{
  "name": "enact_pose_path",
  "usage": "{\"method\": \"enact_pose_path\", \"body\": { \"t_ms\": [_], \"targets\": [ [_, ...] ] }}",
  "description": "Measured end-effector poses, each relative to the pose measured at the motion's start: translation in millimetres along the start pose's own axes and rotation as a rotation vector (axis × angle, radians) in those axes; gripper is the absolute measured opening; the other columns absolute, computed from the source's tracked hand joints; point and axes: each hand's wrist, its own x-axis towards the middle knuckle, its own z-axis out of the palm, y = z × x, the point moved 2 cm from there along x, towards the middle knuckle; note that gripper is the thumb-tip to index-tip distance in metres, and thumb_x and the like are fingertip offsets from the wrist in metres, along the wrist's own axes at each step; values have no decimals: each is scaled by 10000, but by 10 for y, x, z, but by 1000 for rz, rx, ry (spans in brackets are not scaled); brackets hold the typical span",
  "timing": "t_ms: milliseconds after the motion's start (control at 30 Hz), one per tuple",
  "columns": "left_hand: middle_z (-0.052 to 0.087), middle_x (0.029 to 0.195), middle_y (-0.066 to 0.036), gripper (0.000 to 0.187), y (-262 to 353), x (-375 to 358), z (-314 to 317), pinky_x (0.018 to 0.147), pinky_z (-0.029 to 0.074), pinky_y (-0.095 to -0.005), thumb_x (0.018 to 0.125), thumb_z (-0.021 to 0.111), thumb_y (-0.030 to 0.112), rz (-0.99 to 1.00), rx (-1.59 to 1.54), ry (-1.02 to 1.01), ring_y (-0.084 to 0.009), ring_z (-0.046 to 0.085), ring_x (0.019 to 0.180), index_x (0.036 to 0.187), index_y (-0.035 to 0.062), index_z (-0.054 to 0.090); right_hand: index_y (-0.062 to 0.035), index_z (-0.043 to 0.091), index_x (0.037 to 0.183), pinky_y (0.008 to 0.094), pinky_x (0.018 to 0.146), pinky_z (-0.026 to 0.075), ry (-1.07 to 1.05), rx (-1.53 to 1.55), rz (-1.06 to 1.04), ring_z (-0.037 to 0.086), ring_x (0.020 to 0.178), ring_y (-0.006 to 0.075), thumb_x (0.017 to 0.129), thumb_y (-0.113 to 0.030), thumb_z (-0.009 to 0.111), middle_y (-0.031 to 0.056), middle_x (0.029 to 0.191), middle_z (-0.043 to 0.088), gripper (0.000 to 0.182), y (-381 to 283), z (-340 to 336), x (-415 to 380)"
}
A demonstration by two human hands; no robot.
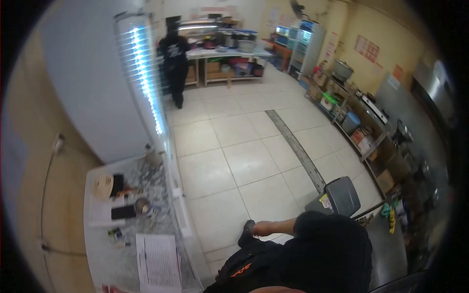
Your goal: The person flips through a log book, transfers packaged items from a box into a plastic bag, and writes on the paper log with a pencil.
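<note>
Neither of my hands shows clearly. A thin skin-coloured strip (273, 289) lies along the bottom edge, and I cannot tell what it is. Just below me a person in black clothing (317, 254) bends low. Their bare forearm (273, 227) reaches left, and the hand rests at a small dark object (246, 233) over the tiled floor. Their top carries an orange mark (240, 269).
A counter (105, 259) at the left holds a printed sheet (157, 262), a black phone (123, 212), a small metal cup (142, 206) and a straw hat (103, 185). A lit white fridge (97, 78) stands behind it. Another person in black (174, 58) stands at a far table. Shelves and cookware (361, 122) line the right wall. A grey bin lid (342, 195) is nearby.
</note>
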Motion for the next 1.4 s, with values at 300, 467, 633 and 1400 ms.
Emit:
{"method": "enact_pose_path", "body": {
  "t_ms": [300,467,633,1400],
  "targets": [
    [682,1036,-85,363,3533,-1397,2711,799,535,-319,968,683,178,-222,-551,-1390,-171,664,916,1290,25,613,-179,799,1069,424,906,550,331,563,818,703,1032,279,735,-349,839,112,1056,758,377,2387,974,-1707],
    [725,1056,-134,372,4296,-3462,3596,755,563,-310,958,697,205,34,-317,-2195,-195,703,878,1294,56,641,-147,806,1009,358,796,585,601,843,932,741,801,216,880,-231,647,56,908,784,221,2911,688,-1954],
    [752,1004,-98,528,4662,-5050,4278,798,579,-328,949,724,359,92,-313,-2851,-193,718,902,1355,39,615,-89,776,1083,342,722,589,866,985,1017,737,706,190,920,-218,602,61,895,786,271,3595,543,-2266],
    [690,987,-58,249,10975,-6192,9538,627,545,-300,986,637,228,-262,-572,-1869,-156,668,783,1174,67,660,-83,363,1508,293,537,507,1514,1288,1589,631,587,152,976,-180,614,95,816,704,597,8010,-2474,-5050]
  ]
}}
